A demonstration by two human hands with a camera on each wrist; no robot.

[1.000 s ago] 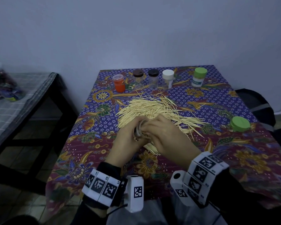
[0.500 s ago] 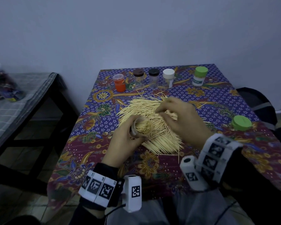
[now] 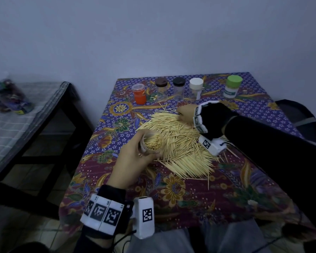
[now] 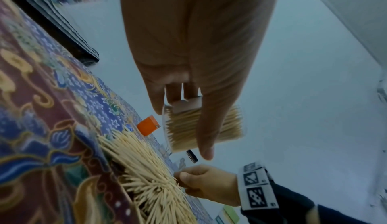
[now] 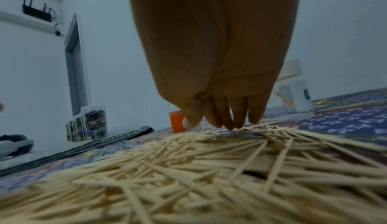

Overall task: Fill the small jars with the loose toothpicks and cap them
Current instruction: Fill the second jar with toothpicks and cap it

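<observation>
A clear small jar point(image 3: 151, 143), packed full of toothpicks and without a cap, is gripped in my left hand point(image 3: 135, 157) just above the near left side of the pile; the left wrist view shows the thumb and fingers wrapped round this jar point(image 4: 182, 128). The loose toothpicks point(image 3: 182, 143) lie in a broad heap on the patterned tablecloth point(image 3: 171, 189). My right hand point(image 3: 181, 114) reaches to the heap's far edge, fingertips point(image 5: 230, 124) down on the toothpicks point(image 5: 188, 169), thumb closing against them in a pinch.
Along the table's back stand an orange jar point(image 3: 140, 94), a brown-capped jar point(image 3: 161, 88), a black-capped jar point(image 3: 179, 88), a white-capped jar point(image 3: 196, 88) and a green-capped jar point(image 3: 233, 86). A low side table point(image 3: 26, 115) stands left, a dark chair point(image 3: 295, 114) right.
My right hand left the jar's mouth and travelled forward over the heap to its far edge. The left hand kept the filled jar and stayed roughly where it was.
</observation>
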